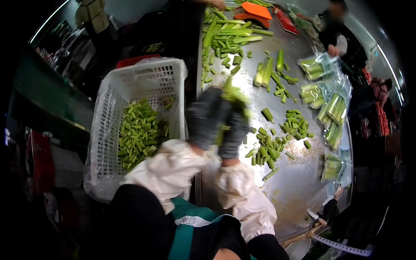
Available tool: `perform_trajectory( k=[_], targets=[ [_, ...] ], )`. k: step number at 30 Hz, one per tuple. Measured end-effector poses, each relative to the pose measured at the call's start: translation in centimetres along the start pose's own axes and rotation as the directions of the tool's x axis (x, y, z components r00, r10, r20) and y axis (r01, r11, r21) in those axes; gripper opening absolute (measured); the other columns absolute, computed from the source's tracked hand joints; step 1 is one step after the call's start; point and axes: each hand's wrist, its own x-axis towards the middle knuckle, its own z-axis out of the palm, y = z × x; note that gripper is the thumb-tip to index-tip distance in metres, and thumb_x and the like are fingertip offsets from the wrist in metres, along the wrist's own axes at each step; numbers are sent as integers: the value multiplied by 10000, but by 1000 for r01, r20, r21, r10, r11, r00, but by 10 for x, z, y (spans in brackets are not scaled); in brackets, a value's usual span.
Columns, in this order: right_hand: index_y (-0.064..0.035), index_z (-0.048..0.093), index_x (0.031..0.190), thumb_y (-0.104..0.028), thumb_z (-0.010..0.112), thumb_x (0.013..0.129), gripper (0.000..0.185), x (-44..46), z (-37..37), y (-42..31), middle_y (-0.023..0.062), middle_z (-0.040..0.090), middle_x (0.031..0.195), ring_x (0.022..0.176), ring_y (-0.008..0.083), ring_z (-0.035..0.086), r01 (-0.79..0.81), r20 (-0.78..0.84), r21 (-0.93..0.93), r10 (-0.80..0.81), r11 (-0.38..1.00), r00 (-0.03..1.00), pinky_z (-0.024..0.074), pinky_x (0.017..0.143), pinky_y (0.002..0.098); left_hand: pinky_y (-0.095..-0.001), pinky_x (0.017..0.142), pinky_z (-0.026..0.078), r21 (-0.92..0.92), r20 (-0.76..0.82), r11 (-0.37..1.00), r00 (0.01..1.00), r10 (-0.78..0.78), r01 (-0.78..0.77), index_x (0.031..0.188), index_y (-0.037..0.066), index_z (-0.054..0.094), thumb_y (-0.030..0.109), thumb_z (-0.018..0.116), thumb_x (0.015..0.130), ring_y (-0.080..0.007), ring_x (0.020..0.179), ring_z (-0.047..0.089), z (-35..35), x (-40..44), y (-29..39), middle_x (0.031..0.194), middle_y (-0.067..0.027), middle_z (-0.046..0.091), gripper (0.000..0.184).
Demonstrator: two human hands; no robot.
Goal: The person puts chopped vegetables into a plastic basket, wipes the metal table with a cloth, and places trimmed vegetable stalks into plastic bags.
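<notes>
Both my hands wear dark gloves and are together over the left edge of the metal table (pixel 277 182), blurred by motion. My left hand (pixel 207 117) and my right hand (pixel 234 132) are closed around a bunch of green stalk pieces (pixel 235 97). Just left of them stands a white perforated crate (pixel 104 130) with a plastic liner. Cut green pieces (pixel 141 134) lie inside it. To the right of my hands, more cut pieces (pixel 268 149) are scattered on the table, with a few longer stalks (pixel 264 73) farther back.
Bagged stalks (pixel 333 108) line the table's right side. At the far end are piled stalks (pixel 234 32), an orange scale (pixel 255 13) and a red tray (pixel 284 21). A knife (pixel 316 216) is near the front right corner. Other people (pixel 342 39) stand around.
</notes>
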Motion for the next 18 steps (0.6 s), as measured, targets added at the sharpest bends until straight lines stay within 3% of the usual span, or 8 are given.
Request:
perform_trajectory(
  k=[2, 4, 6, 7, 9, 12, 14, 18],
  targets=[
    [-19, 411, 1162, -147, 509, 832, 367, -31, 43, 37, 136, 491, 1075, 926, 212, 490, 85, 174, -321, -29, 943, 984, 411, 769, 311, -280, 744, 428, 311, -84, 948, 992, 98, -67, 1004, 16, 538, 220, 491, 840, -163, 838, 546, -67, -3, -3, 943, -83, 574, 265],
    [-16, 363, 1204, -143, 489, 833, 412, -61, 69, 84, 208, 438, 1137, 1013, 296, 450, 517, 485, -804, -177, 295, 856, 363, 869, 384, -287, 772, 414, 509, -35, 853, 987, 155, -116, 1065, 0, 519, 235, 476, 855, -181, 863, 539, -141, -4, -8, 966, -88, 569, 318],
    [-47, 239, 1295, -377, 507, 789, 661, -65, 83, 45, 281, 254, 1282, 1195, 395, 251, 80, 548, -710, 478, 699, 686, 227, 984, 420, -286, 810, 389, 514, -231, 828, 966, -115, 221, 1046, 13, 537, 235, 481, 858, -172, 899, 516, -237, -11, -62, 986, -95, 555, 296],
    [-47, 239, 1295, -377, 507, 789, 661, -64, 71, 43, 281, 254, 1282, 1195, 395, 251, 69, 515, -731, 482, 679, 709, 227, 984, 420, -316, 826, 383, 660, -252, 704, 960, -121, 261, 1095, 15, 514, 307, 499, 841, -217, 953, 508, -254, -18, -69, 1059, -126, 533, 388],
    [-42, 284, 1272, -413, 528, 768, 672, -62, 45, 37, 282, 264, 1281, 1202, 404, 249, 136, 534, -782, 541, 608, 650, 223, 994, 407, -405, 860, 350, 858, -503, 17, 845, -180, 514, 1274, 125, 336, 468, 384, 838, -362, 1039, 453, -330, -31, -130, 1170, -213, 459, 556],
    [-38, 349, 1239, -396, 518, 792, 598, -39, -11, 9, 242, 324, 1268, 1198, 358, 290, 10, 502, -612, 379, 791, 778, 225, 999, 381, -409, 853, 358, 816, -561, -119, 727, -396, 565, 1290, 173, 303, 475, 327, 849, -364, 1009, 476, -262, -16, -87, 1120, -217, 495, 535],
    [-15, 387, 1209, -359, 511, 814, 539, -34, -58, -12, 179, 379, 1256, 1192, 288, 324, -124, 331, -485, 313, 866, 890, 230, 1001, 350, -395, 853, 362, 934, -333, 33, 900, -283, 356, 1268, 128, 331, 359, 401, 826, -353, 1000, 483, -255, -4, -107, 1097, -208, 511, 504],
    [-14, 299, 1258, -253, 640, 708, 691, -45, -176, -34, 231, 321, 1265, 1167, 321, 333, -130, -111, -848, 67, 513, 992, 269, 975, 346, -363, 865, 362, 998, -55, -5, 977, -206, 55, 1223, 66, 382, 193, 481, 785, -337, 1018, 469, -249, 37, -149, 1120, -196, 493, 466]
  ],
)
